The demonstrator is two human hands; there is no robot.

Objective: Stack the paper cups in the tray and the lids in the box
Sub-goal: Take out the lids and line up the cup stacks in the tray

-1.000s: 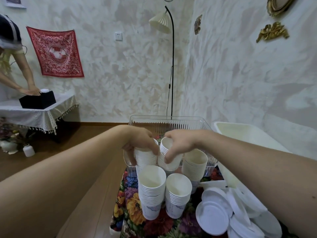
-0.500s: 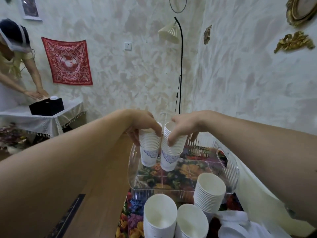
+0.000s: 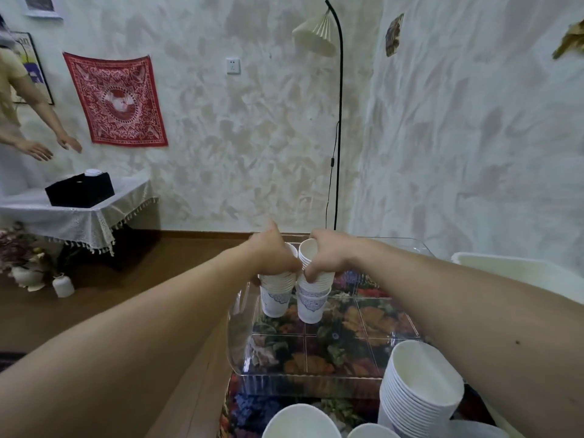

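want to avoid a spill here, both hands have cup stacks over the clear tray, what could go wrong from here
1. The left hand and right hand grip their stacks near the top only; the left stack and right stack hang close together, so one could knock the other when set down.
2. The right stack leans a little and may topple on release.
3. The tray is clear; its near wall is hard to see, and the near stack stands right beside it.

Clear tray [image 3: 249, 368] on floral tablecloth [image 3: 319, 403].
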